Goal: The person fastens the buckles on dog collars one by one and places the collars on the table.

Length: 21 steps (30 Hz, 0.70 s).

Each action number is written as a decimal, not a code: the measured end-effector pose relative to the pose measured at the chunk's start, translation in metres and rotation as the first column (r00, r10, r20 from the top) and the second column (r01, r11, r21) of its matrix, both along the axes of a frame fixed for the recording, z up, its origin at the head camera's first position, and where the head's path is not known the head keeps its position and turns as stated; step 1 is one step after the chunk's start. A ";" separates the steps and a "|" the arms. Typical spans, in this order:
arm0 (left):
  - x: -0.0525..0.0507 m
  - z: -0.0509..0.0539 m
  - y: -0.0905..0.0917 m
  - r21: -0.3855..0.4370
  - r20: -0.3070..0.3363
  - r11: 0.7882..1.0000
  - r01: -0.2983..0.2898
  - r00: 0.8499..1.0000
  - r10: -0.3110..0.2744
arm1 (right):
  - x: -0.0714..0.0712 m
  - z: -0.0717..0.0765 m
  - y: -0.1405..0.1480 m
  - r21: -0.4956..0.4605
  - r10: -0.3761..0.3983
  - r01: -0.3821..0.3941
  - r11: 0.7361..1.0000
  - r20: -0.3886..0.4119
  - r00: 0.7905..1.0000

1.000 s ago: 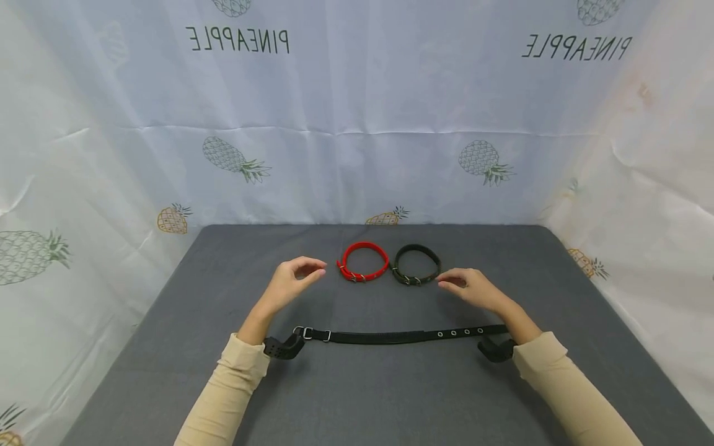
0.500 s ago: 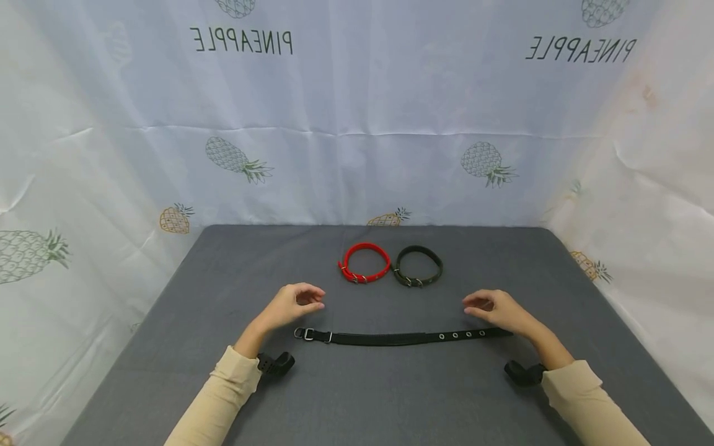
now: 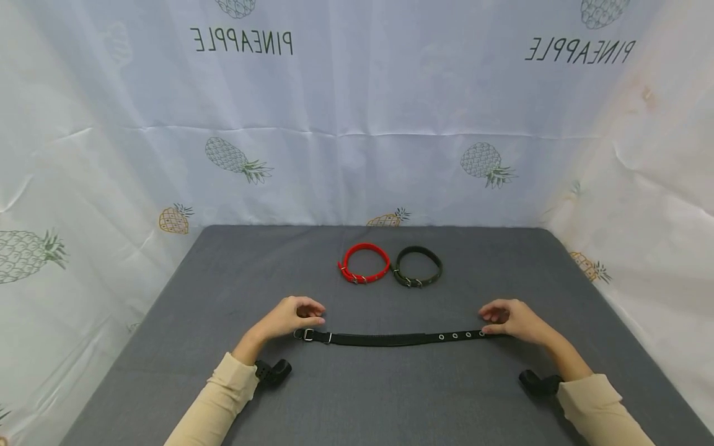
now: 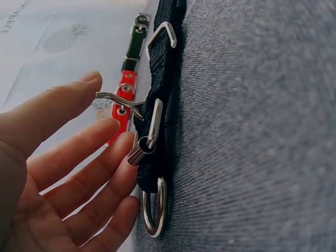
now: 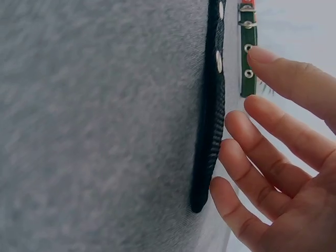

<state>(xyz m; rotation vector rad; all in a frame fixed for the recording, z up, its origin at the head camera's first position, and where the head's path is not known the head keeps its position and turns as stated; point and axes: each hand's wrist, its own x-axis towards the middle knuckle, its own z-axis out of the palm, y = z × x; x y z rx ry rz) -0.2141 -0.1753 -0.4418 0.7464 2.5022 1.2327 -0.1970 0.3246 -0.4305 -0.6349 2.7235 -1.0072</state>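
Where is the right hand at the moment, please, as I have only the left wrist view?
Observer: The right hand is beside the end of the black strap that has metal-rimmed holes.
Operator: Thank you. Are the red collar and the dark green collar open or looped?
Observer: The head view shows both looped into rings.
Operator: And could you kindly tell me how the whole strap lies?
Observer: It lies nearly straight across the table.
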 end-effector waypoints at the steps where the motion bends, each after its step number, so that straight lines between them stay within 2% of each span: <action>1: 0.000 0.000 0.000 -0.003 0.000 1.000 0.001 1.000 -0.001 | 0.001 -0.001 0.001 0.002 -0.002 0.002 1.000 0.004 1.000; 9: 0.002 -0.002 0.000 -0.063 -0.011 0.998 0.031 0.999 -0.031 | 0.001 -0.006 0.005 0.026 0.012 -0.012 1.000 0.017 1.000; 15: 0.001 0.000 0.000 -0.072 0.032 0.995 0.066 0.997 -0.064 | 0.000 -0.009 0.008 0.039 0.045 -0.045 0.998 -0.011 0.999; 17: 0.001 0.000 0.000 -0.078 0.020 0.994 0.082 0.997 -0.081 | 0.000 -0.009 0.009 0.031 0.057 -0.057 0.998 -0.012 0.998; 21: 0.002 -0.002 0.001 -0.099 -0.047 0.990 0.102 0.993 -0.107 | -0.001 -0.009 0.009 0.027 0.071 -0.070 0.997 -0.012 0.997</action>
